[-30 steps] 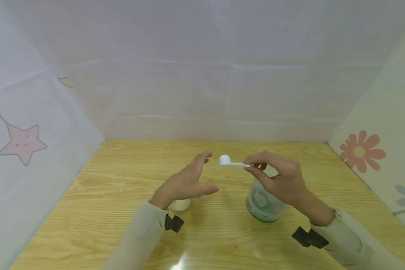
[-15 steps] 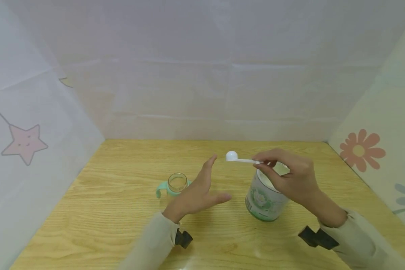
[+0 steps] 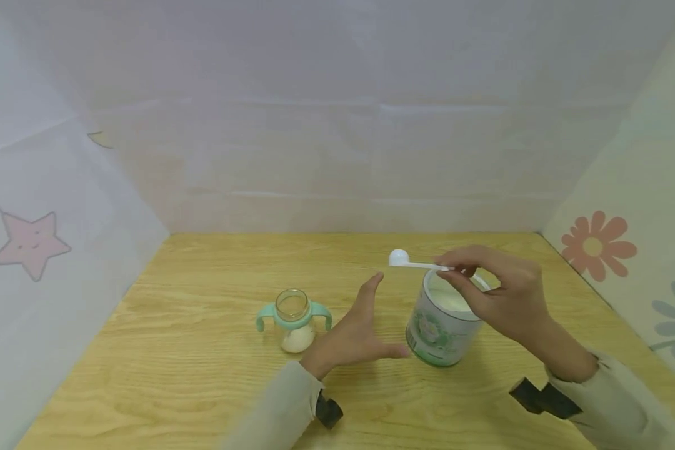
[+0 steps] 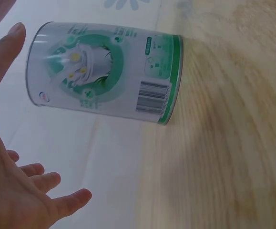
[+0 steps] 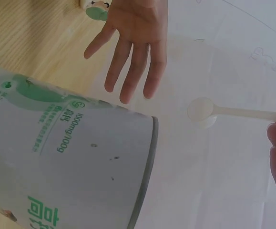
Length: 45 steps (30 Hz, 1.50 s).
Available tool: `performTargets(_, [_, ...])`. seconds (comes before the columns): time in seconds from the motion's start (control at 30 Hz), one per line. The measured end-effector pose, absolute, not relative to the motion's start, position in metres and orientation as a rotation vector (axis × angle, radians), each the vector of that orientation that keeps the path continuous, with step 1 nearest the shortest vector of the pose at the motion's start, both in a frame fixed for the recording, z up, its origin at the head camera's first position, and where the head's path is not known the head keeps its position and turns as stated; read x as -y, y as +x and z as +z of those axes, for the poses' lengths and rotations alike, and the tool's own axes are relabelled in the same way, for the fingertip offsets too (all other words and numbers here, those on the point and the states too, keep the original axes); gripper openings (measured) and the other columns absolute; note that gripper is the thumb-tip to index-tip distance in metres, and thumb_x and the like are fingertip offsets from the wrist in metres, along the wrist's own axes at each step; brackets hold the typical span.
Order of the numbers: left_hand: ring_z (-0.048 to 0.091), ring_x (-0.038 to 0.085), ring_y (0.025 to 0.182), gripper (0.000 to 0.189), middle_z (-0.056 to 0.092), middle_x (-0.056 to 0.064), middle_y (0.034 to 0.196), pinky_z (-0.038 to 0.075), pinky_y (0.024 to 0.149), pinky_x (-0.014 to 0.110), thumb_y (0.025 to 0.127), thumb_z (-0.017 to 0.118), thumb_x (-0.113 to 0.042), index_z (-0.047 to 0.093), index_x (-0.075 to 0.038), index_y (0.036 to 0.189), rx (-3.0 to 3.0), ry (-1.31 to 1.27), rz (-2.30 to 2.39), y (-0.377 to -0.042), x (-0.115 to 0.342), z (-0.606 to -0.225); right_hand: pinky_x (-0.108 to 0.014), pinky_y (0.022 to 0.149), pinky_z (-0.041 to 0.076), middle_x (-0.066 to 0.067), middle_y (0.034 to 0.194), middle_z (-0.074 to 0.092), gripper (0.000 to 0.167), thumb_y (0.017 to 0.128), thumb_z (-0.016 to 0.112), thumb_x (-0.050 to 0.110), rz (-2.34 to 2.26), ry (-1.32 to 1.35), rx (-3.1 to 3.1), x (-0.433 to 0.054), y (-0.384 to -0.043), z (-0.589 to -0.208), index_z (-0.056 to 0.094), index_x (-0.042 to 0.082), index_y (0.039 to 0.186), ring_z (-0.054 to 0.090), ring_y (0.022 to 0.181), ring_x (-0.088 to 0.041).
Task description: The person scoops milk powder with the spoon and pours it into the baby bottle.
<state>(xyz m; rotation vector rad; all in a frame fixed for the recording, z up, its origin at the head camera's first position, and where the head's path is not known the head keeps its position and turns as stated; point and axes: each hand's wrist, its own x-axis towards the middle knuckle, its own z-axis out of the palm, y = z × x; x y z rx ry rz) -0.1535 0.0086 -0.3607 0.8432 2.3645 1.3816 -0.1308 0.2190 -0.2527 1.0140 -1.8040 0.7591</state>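
The right hand (image 3: 500, 294) pinches the scoop (image 3: 399, 259) above the open can (image 3: 440, 340). The left hand (image 3: 353, 334) is spread, positioned between the can and the bottle (image 3: 294, 324). The bottle stands upright on the table (image 3: 202, 387).

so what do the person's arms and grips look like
The left sleeve and right sleeve are plain pale beige. A black block-shaped device is worn at the left wrist, a similar device at the right. The left grip and right grip are bare, no gloves or rings visible; no cables show.
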Motion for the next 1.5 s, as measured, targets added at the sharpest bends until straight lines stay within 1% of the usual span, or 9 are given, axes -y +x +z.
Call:
performTargets(0.17, [0.017,0.033,0.145,0.124,0.000,0.008,0.160,0.030,0.111,0.052,0.072,0.082,-0.041,-0.011,-0.024,0.152,-2.383,0.875,1.366,-0.153,-0.017,-0.364,-0.010,0.060,0.045,-0.010,0.070,0.068,0.040,0.091,0.064,0.035,0.759,0.987,1.811,-0.225,-0.128,-0.254,0.070,-0.002,0.076,0.054,0.057,-0.002])
performTargets(0.3, [0.017,0.033,0.145,0.124,0.003,0.011,0.159,0.031,0.111,0.052,0.071,0.084,-0.040,-0.009,-0.024,0.152,-2.386,0.862,1.386,-0.154,-0.023,-0.366,-0.008,0.062,0.045,-0.009,0.071,0.068,0.041,0.091,0.064,0.035,0.778,0.972,1.809,-0.230,-0.126,-0.253,0.069,-0.003,0.076,0.054,0.058,-0.001])
performTargets(0.53, [0.017,0.027,0.145,0.121,0.010,0.007,0.158,0.032,0.110,0.051,0.071,0.084,-0.038,-0.004,-0.022,0.153,-2.393,0.877,1.415,-0.158,-0.034,-0.370,-0.008,0.062,0.044,-0.006,0.071,0.069,0.041,0.090,0.066,0.032,0.816,0.980,1.788,-0.237,-0.122,-0.250,0.068,-0.006,0.073,0.052,0.059,0.000])
performTargets(0.73, [0.020,0.026,0.144,0.119,0.013,0.005,0.157,0.033,0.110,0.051,0.071,0.085,-0.035,0.000,-0.016,0.153,-2.389,0.894,1.445,-0.158,-0.041,-0.371,-0.006,0.062,0.044,-0.005,0.069,0.068,0.046,0.090,0.064,0.037,0.770,0.919,1.805,-0.243,-0.117,-0.249,0.067,-0.006,0.072,0.053,0.059,0.001])
performTargets(0.97, [0.021,0.025,0.143,0.118,0.016,0.004,0.156,0.033,0.110,0.050,0.070,0.085,-0.035,0.003,-0.017,0.153,-2.388,0.894,1.454,-0.159,-0.050,-0.372,-0.006,0.061,0.043,-0.002,0.069,0.067,0.047,0.091,0.064,0.037,0.740,0.894,1.809,-0.249,-0.113,-0.250,0.066,-0.006,0.071,0.052,0.058,0.002])
performTargets(1.17, [0.022,0.024,0.143,0.117,0.016,0.003,0.156,0.035,0.109,0.049,0.071,0.085,-0.036,0.003,-0.020,0.153,-2.375,0.895,1.453,-0.160,-0.059,-0.374,-0.006,0.059,0.042,-0.001,0.068,0.066,0.048,0.091,0.063,0.039,0.716,0.874,1.824,-0.255,-0.112,-0.254,0.066,-0.005,0.070,0.051,0.057,0.003])
performTargets(1.3, [0.021,0.024,0.143,0.116,0.017,0.004,0.156,0.034,0.110,0.049,0.071,0.084,-0.035,0.003,-0.020,0.153,-2.358,0.906,1.456,-0.161,-0.063,-0.374,-0.007,0.059,0.042,-0.004,0.066,0.065,0.049,0.092,0.061,0.038,0.703,0.872,1.836,-0.259,-0.113,-0.256,0.066,-0.005,0.071,0.050,0.057,0.003])
performTargets(1.4, [0.021,0.024,0.142,0.116,0.017,0.005,0.155,0.034,0.110,0.049,0.071,0.085,-0.033,0.004,-0.018,0.153,-2.344,0.930,1.469,-0.162,-0.065,-0.374,-0.006,0.059,0.041,-0.006,0.064,0.063,0.048,0.093,0.061,0.038,0.696,0.872,1.838,-0.261,-0.115,-0.258,0.065,-0.005,0.071,0.050,0.057,0.003])
performTargets(1.5, [0.022,0.022,0.142,0.116,0.019,0.002,0.154,0.033,0.110,0.048,0.070,0.086,-0.033,0.006,-0.019,0.153,-2.336,0.955,1.483,-0.163,-0.068,-0.375,-0.007,0.058,0.041,-0.007,0.063,0.062,0.049,0.093,0.060,0.038,0.674,0.868,1.842,-0.264,-0.117,-0.260,0.065,-0.005,0.071,0.049,0.058,0.003])
